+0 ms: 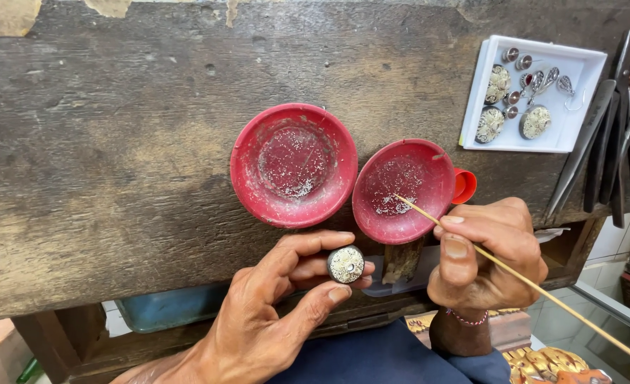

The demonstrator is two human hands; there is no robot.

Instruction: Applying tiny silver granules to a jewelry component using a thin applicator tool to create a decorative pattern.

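Worn, dark, scarred wooden table (116,156), grain rough and edge chipped; two round red plastic dishes on it, the left red dish (293,165) lying flat, dusted with tiny pale grains, the right red dish (404,190) tilted toward the hands, a small heap of the same grains at its low side; a small orange-red cap (464,185) just behind its rim. Left hand (272,306) pinching a small round metal disc (345,264) between thumb and fingers, its face pale and finely speckled, its rim dark; held just below the table edge, between the two dishes. Right hand (485,252) closed around a thin pale wooden stick (528,283), tip resting among the grains in the tilted dish, far end cut off at the lower right corner. Shallow white square tray (571,135) at upper right, holding small silver ornaments, round filigree pieces and drop shapes, detail too fine to make out; beside it dark metal hand tools (606,142), partly cut off by the frame edge.
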